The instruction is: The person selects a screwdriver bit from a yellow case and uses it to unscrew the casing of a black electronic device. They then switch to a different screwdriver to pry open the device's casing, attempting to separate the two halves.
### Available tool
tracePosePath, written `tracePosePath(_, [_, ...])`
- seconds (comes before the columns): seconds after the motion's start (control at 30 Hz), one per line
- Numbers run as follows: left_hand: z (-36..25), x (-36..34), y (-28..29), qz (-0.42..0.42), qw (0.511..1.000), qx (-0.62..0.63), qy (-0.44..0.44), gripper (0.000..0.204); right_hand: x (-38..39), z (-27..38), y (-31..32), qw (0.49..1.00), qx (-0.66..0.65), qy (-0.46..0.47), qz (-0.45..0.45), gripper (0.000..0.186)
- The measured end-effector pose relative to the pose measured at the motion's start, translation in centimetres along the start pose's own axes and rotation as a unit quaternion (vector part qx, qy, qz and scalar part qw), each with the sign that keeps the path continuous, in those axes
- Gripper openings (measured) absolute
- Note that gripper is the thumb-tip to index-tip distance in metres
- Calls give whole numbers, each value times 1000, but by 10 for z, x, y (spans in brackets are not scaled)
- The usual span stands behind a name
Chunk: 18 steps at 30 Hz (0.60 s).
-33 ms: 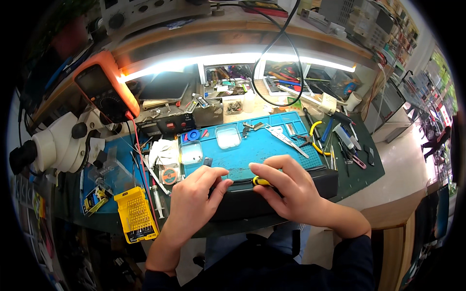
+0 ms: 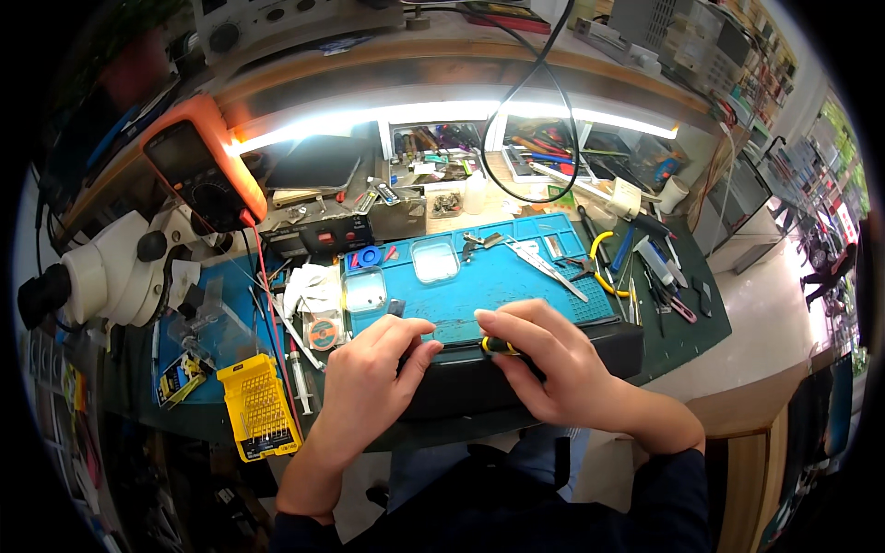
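The right hand [image 2: 546, 358] pinched a yellow-black tool [image 2: 499, 346], apparently for fine control, near the black case [image 2: 461, 392]'s far edge; the left hand [image 2: 373, 366] curled narrowly, its hold undeterminable.

orange multimeter [image 2: 201, 166] near a white microscope [image 2: 118, 269]

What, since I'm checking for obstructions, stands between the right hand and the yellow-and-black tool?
Nothing visible: the right hand already grips the yellow-and-black tool directly, though the hand itself hides part of it.
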State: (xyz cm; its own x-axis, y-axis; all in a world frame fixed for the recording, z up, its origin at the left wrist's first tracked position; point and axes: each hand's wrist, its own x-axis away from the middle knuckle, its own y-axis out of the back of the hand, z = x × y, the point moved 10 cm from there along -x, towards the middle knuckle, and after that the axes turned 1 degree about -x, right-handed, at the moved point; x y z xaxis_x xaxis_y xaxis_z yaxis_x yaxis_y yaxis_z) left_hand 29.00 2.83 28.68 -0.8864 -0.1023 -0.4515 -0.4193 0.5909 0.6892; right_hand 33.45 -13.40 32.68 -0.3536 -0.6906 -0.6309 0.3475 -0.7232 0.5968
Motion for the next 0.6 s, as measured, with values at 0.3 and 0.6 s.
tracePosePath(0.3, [-1, -2, -2, 10, 1000, 2, -3, 17, 1, -2, 1, 1000, -10, -9, -8, 56])
tracePosePath(0.6, [-4, -5, -8, 17, 1000, 12, -5, 15, 3, -2, 8, 1000, 16, 18, 3, 62])
